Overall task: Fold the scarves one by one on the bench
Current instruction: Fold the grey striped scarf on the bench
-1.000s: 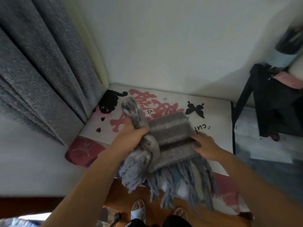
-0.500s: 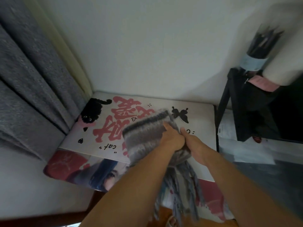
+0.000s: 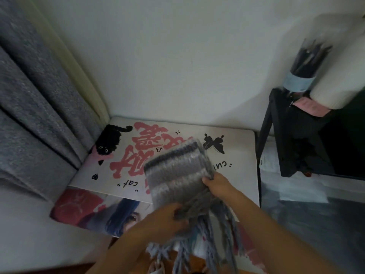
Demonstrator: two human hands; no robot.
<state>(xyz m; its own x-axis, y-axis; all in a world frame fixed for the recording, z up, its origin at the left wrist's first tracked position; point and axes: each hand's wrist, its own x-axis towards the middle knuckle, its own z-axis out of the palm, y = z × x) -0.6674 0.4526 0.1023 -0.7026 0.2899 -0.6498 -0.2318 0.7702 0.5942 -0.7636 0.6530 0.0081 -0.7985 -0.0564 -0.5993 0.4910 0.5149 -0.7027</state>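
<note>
A folded grey striped scarf (image 3: 175,173) is gripped by both hands, left hand (image 3: 166,218) and right hand (image 3: 218,185), above the bench (image 3: 241,155) cover marked "cat", in a white-walled corner.

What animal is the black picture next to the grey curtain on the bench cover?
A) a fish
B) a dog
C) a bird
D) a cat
D: the black shape by the curtain has ears, two eyes and a curled tail, like a cat.
</note>
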